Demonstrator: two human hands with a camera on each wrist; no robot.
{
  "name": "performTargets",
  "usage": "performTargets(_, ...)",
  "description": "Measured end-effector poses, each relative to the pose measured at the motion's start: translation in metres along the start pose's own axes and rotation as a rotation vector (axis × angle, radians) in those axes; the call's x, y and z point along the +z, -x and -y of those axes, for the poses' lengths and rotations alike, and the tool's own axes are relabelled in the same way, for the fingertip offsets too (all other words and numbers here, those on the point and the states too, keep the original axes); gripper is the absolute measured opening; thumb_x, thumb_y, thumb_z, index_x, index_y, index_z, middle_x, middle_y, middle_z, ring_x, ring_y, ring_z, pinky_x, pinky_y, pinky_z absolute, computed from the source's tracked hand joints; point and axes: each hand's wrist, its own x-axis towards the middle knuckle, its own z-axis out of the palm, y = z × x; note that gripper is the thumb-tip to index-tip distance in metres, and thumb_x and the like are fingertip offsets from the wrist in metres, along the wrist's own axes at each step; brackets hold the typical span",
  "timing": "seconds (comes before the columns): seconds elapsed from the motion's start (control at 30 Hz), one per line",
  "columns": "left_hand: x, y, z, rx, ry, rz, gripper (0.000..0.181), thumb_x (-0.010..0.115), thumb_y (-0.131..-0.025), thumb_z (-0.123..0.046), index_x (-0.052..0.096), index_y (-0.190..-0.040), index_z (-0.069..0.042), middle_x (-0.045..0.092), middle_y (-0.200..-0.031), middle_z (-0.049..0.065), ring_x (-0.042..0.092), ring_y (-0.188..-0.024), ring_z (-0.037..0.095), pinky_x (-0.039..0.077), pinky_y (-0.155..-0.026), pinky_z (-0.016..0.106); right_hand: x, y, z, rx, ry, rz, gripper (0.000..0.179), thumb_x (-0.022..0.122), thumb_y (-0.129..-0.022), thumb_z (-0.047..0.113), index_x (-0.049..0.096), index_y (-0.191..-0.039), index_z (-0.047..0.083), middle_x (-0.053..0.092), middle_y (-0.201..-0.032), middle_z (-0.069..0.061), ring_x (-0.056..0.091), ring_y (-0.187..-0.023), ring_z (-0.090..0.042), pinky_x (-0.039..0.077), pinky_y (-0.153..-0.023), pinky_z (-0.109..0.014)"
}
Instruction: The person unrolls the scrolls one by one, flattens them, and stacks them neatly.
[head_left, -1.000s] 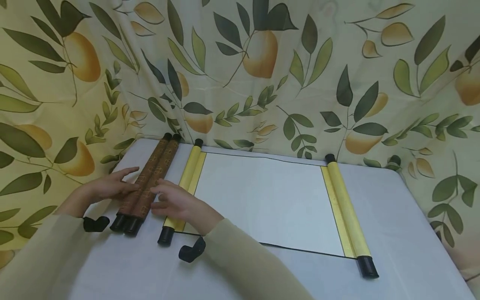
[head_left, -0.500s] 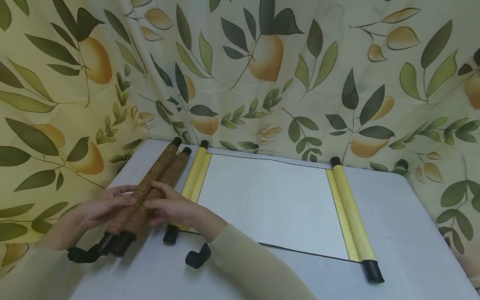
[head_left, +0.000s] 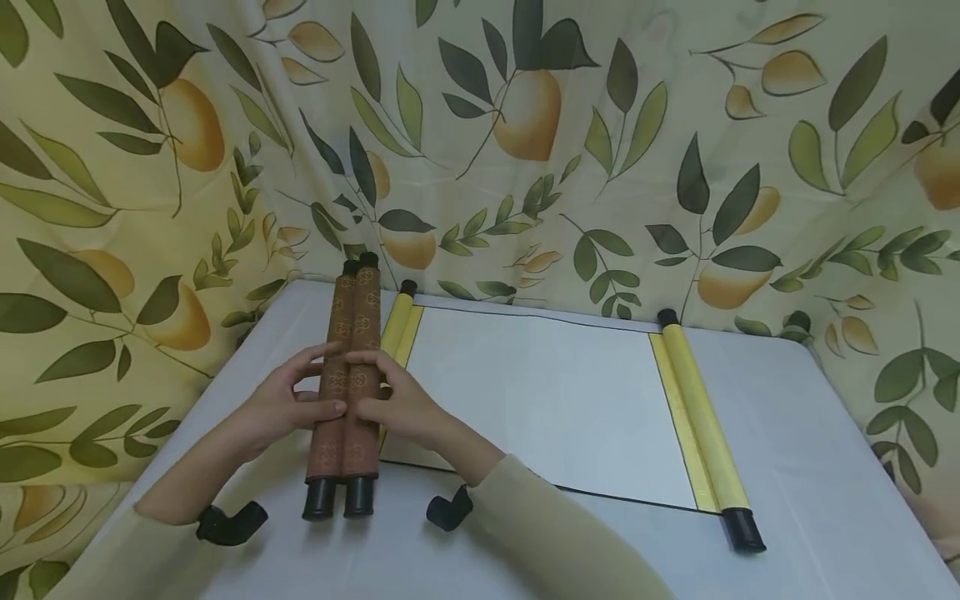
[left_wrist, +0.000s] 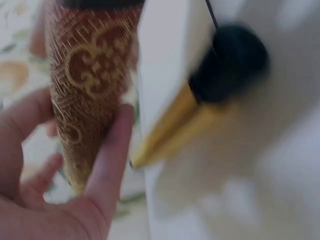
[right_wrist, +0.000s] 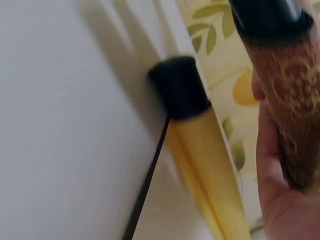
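A brown patterned scroll (head_left: 362, 450), wound up as two parallel rolls with black end caps, is held lengthwise between both hands. My left hand (head_left: 288, 396) grips its left roll, thumb on top and fingers around the outer side. On the right roll, my right hand (head_left: 405, 404) has thumb and fingers closed from the other side. The left wrist view shows the left hand's fingers around a brown roll (left_wrist: 95, 60). In the right wrist view, the other brown roll (right_wrist: 295, 95) lies against the right palm (right_wrist: 285, 210). The undersides of the rolls are hidden.
A yellow-edged scroll lies unrolled on the white table (head_left: 810, 450), its white sheet (head_left: 525, 400) between a left yellow roller (head_left: 395, 325), partly covered by the brown scroll and right hand, and a right yellow roller (head_left: 701, 417). A leaf-and-fruit curtain (head_left: 495, 208) hangs behind the table.
Both hands have taken hold of the brown scroll and raised it from the table. It has moved right and turned from slanting to nearly upright in the head view.
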Motion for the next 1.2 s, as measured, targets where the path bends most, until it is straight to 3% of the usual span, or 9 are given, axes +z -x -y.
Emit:
performTargets(0.13, 0.022, -0.014, -0.009, 0.028, -0.011, -0.038, 0.06, 0.072, -0.093, -0.019, 0.044, -0.145, -0.011, 0.039, -0.145, 0.023, 0.063, -0.109, 0.027, 0.057, -0.081, 0.038, -0.02, 0.018, -0.002, -0.028, -0.007, 0.007, 0.067, 0.057, -0.08, 0.006, 0.045, -0.141, 0.031, 0.046, -0.138, -0.003, 0.055, -0.115, -0.021, 0.055, -0.082, -0.036)
performTargets(0.27, 0.043, -0.03, -0.017, 0.083, 0.002, -0.041, 0.044, 0.066, -0.098, -0.021, 0.051, -0.137, -0.008, 0.046, -0.136, 0.021, 0.063, -0.107, 0.025, 0.056, -0.081, 0.035, -0.039, 0.038, 0.0, -0.078, 0.038, -0.024, 0.062, 0.057, -0.083, 0.007, 0.045, -0.14, 0.028, 0.045, -0.141, -0.006, 0.056, -0.117, -0.026, 0.056, -0.083, -0.038)
performTargets(0.43, 0.072, -0.049, -0.029, 0.06, 0.062, 0.026, 0.051, 0.069, -0.095, -0.014, 0.049, -0.142, -0.012, 0.043, -0.144, 0.022, 0.061, -0.112, 0.03, 0.057, -0.081, 0.037, -0.061, 0.061, 0.001, -0.096, 0.071, -0.082, 0.048, 0.061, -0.094, 0.016, 0.046, -0.138, 0.025, 0.047, -0.139, -0.01, 0.057, -0.115, -0.028, 0.056, -0.084, -0.041)
performTargets(0.57, 0.096, -0.063, -0.037, 0.048, 0.088, 0.039, 0.055, 0.069, -0.093, -0.012, 0.047, -0.143, -0.016, 0.043, -0.143, 0.024, 0.06, -0.114, 0.033, 0.057, -0.082, 0.039, -0.079, 0.078, 0.0, -0.09, 0.072, -0.116, 0.049, 0.061, -0.094, 0.013, 0.046, -0.139, 0.023, 0.049, -0.136, -0.013, 0.058, -0.114, -0.029, 0.056, -0.085, -0.042)
performTargets(0.9, 0.143, -0.092, -0.044, 0.197, 0.105, 0.079, 0.052, 0.07, -0.091, -0.006, 0.051, -0.138, -0.017, 0.049, -0.14, 0.014, 0.065, -0.111, 0.031, 0.058, -0.079, 0.04, -0.113, 0.115, 0.004, -0.032, 0.088, -0.233, 0.046, 0.067, -0.095, 0.016, 0.048, -0.136, 0.024, 0.05, -0.136, -0.009, 0.059, -0.111, -0.032, 0.056, -0.082, -0.044)
performTargets(1.2, 0.168, -0.11, -0.052, 0.277, 0.088, 0.066, 0.053, 0.071, -0.087, 0.0, 0.053, -0.136, -0.008, 0.055, -0.134, 0.013, 0.065, -0.107, 0.03, 0.056, -0.081, 0.039, -0.141, 0.135, 0.01, -0.043, 0.182, -0.279, 0.058, 0.064, -0.088, 0.002, 0.046, -0.141, 0.018, 0.047, -0.139, -0.017, 0.059, -0.111, -0.041, 0.057, -0.076, -0.045)
